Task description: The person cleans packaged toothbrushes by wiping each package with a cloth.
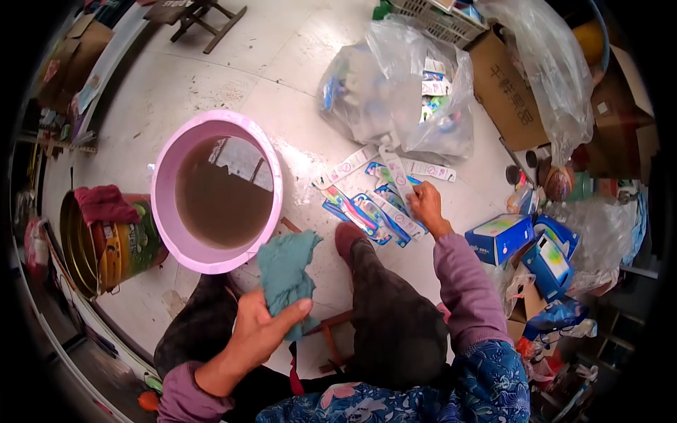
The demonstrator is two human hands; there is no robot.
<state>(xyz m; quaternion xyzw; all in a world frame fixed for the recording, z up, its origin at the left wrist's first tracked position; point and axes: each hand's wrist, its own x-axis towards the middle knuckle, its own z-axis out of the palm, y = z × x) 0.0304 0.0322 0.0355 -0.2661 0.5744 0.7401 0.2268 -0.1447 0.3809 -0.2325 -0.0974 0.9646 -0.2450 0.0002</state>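
My left hand [257, 335] is closed on a damp-looking teal cloth [288, 271], which hangs up and out past the thumb in front of my knees. With my right hand [428, 208] I grip the near end of a packaged toothbrush [396, 173], its pale back side facing up. Under and around it lies a loose pile of other packaged toothbrushes [352, 211] on the floor, some with colored fronts up, some with white backs up. Behind the pile, a clear plastic bag [367, 99] holds more packs.
A pink tub [161, 176] of murky water stands left of the pile. Beside it is a metal bucket [134, 247] with a red cloth [106, 204] over its rim. Blue boxes [501, 236], a cardboard box [508, 92] and plastic bags are at right. A small stool [204, 21] stands far back.
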